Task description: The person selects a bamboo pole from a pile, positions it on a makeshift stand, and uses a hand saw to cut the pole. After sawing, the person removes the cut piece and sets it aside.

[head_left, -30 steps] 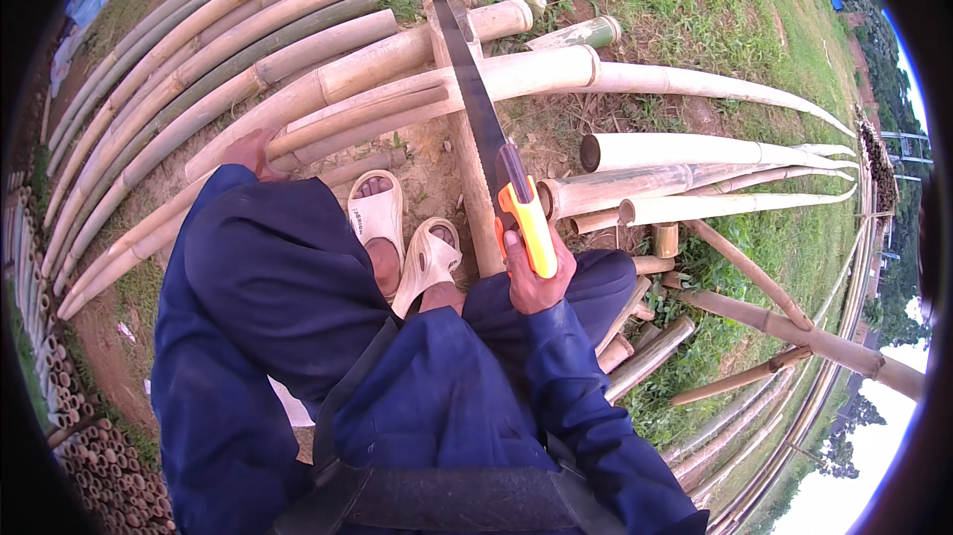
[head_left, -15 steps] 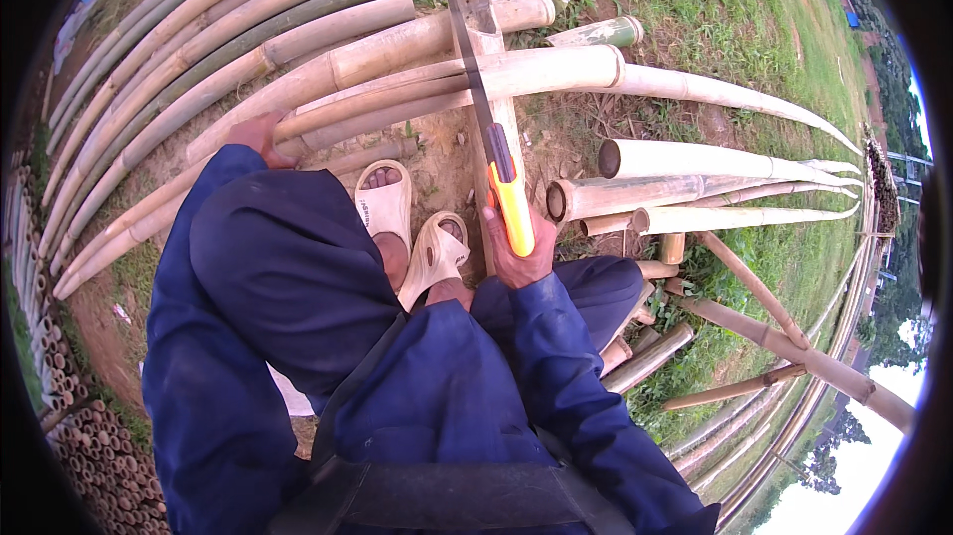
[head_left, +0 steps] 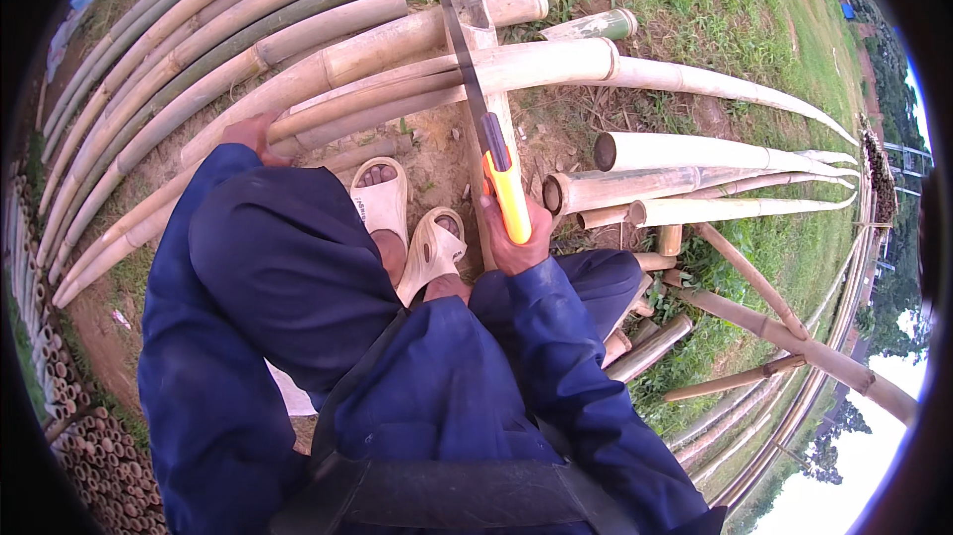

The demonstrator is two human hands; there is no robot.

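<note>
Beside a row of bamboo poles (head_left: 260,51), a person's left hand (head_left: 252,133) clasps a brown pole (head_left: 367,99); pale sandals (head_left: 380,196) rest on dirt nearby. The saw (head_left: 476,89) angles across that pole, its handle firmly grasped by the right hand (head_left: 533,241), left of hollow bamboo stems (head_left: 685,152).

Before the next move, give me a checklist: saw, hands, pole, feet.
1. Saw held in right hand: ok.
2. Left hand away from blade: ok, well to its left.
3. Left hand's grip on pole: cannot tell; touching, fingers partly hidden.
4. Pole across beam: ok.
5. Teeth touching pole: cannot tell.
6. Sandals apart from blade: ok.
</note>
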